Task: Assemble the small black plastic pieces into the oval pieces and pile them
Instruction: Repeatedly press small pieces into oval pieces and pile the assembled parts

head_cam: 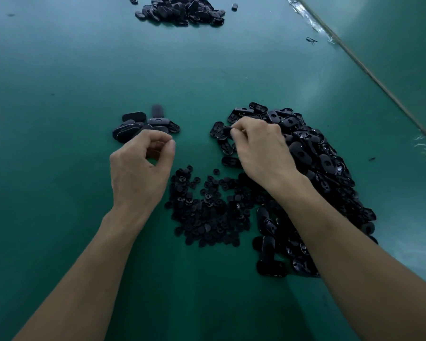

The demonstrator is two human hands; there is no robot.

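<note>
The far pile of black pieces at 12 o'clock is cut off by the top of the picture. All the pieces are black and shiny and lie on each other, so it is hard to tell one from the next.

The right arm covers part of the big heap of oval pieces, which fills the side from 3 to 5 o'clock. The right hand is at the heap's 10 o'clock corner. Its fingertips pinch one oval piece by its end, and the rest of that piece sticks out toward 9 o'clock.

The left hand is at 9 o'clock. Its fingers are curled and the thumb is close to the first finger. I cannot tell if something tiny is held inside. This hand hides the near side of a little pile of oval pieces at 10 o'clock.

The small pieces are spread flat at 6 o'clock between the two arms. They touch the big heap on their 3 o'clock side.

A pale strip runs on a slant from 1 o'clock down to 3 o'clock along the right side of the green table. The big heap lies near it. A thin black bit lies near the strip at 1 o'clock. One loose piece lies just beside the far pile.

Bare green table shows all down the side from 7 to 11 o'clock. It also shows in a wide band between the far pile and the hands.
</note>
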